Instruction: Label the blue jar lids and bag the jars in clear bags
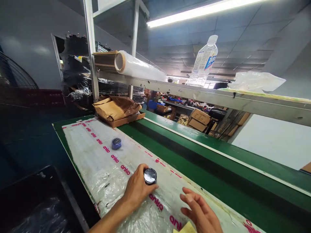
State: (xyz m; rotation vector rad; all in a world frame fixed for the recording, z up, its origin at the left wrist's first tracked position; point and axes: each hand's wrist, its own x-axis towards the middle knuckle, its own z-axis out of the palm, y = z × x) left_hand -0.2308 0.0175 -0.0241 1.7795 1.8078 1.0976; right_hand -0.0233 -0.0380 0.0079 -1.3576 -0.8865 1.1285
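Observation:
My left hand point(136, 184) is closed around a small dark round object with a shiny, reflective top point(150, 176); its exact kind does not show. It is held over the plastic-covered work surface point(89, 155), printed with pink "anko" lettering. To the right, my right hand point(200, 208) has its fingers apart and slightly curled, with nothing visible in them. A piece of yellow material point(186, 228) lies just below that hand, cut off by the frame edge. Farther up the surface sits a small blue-purple roll point(116, 143), apart from both hands.
A green conveyor belt point(175, 145) runs along the right side. Brown paper point(116, 108) lies in a shallow cardboard tray point(126, 119) at the far end. Overhead, a shelf holds a film roll point(143, 68), a plastic bottle point(204, 61) and a clear bag point(257, 81). A black bin point(70, 200) stands lower left.

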